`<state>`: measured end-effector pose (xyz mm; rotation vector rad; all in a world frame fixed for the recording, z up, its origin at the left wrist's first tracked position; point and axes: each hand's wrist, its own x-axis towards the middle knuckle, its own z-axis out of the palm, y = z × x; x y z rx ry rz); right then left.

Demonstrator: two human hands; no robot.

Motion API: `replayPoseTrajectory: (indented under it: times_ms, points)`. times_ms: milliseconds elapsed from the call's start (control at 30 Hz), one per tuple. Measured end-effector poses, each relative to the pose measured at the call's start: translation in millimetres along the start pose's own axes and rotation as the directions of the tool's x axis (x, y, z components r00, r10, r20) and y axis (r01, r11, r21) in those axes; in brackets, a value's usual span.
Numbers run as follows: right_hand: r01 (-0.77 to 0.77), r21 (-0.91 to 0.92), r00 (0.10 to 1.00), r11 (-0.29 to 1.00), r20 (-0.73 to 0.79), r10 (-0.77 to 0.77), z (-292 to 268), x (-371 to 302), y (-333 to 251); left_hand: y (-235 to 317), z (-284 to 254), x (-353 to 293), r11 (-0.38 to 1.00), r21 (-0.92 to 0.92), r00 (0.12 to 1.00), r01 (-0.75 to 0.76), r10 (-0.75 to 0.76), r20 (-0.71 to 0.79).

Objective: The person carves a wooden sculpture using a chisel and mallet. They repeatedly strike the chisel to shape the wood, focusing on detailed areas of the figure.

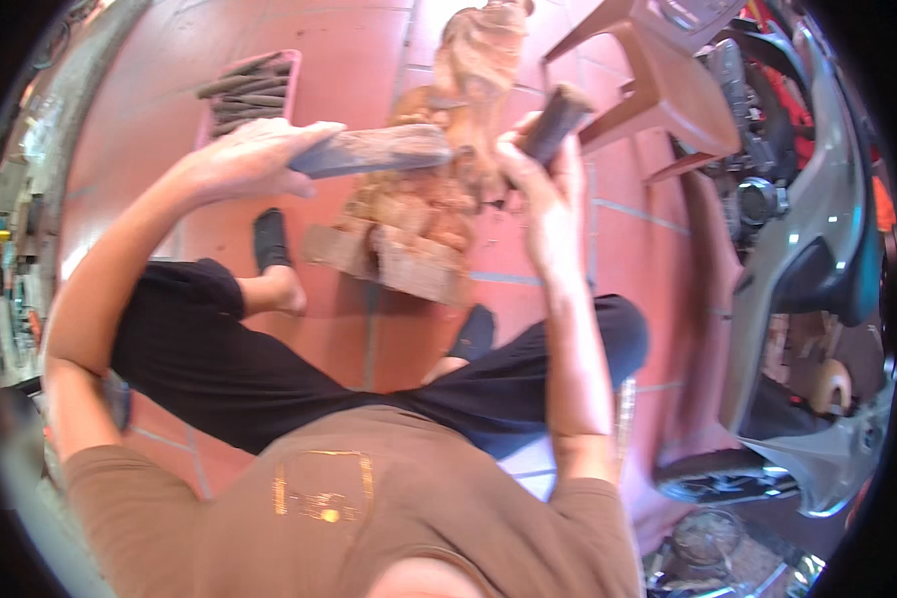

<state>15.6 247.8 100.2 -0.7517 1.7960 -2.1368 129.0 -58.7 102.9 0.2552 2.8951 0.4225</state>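
Note:
Out in front on the left, my left hand (254, 161) grips one end of a worn grey-brown wooden bar (384, 151), which points right. My right hand (550, 184) is wrapped round a short dark cylindrical piece (558, 122), its round end tilted up; the rest of it is hidden in the fingers. Below and between the hands lies a carved wooden sculpture (483, 55) with flowing folds and rounded forms, its rough block base (419, 264) toward me. Neither hand visibly touches the carving.
A pink tray (294, 75) of several dark stick-like tools sits on the tiled floor (359, 60) at far left. A brown plastic chair (658, 90) stands far right, with a grey motorbike (797, 249) beyond it. My feet flank the carving's base.

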Motion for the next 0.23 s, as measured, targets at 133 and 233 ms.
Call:
replayPoseTrajectory:
  times_ms: [133, 233]
  points:
    - [-0.064, 0.042, 0.997, 0.997, 0.045, 0.062, -4, -1, 0, 15, -7, 6, 0.995, -0.014, 0.992, 0.103, -0.101, 0.075]
    - [-0.056, 0.040, 0.997, 0.998, 0.052, 0.054, 9, -1, -1, 2, -9, -21, 0.990, -0.067, 0.987, 0.126, -0.118, 0.112]
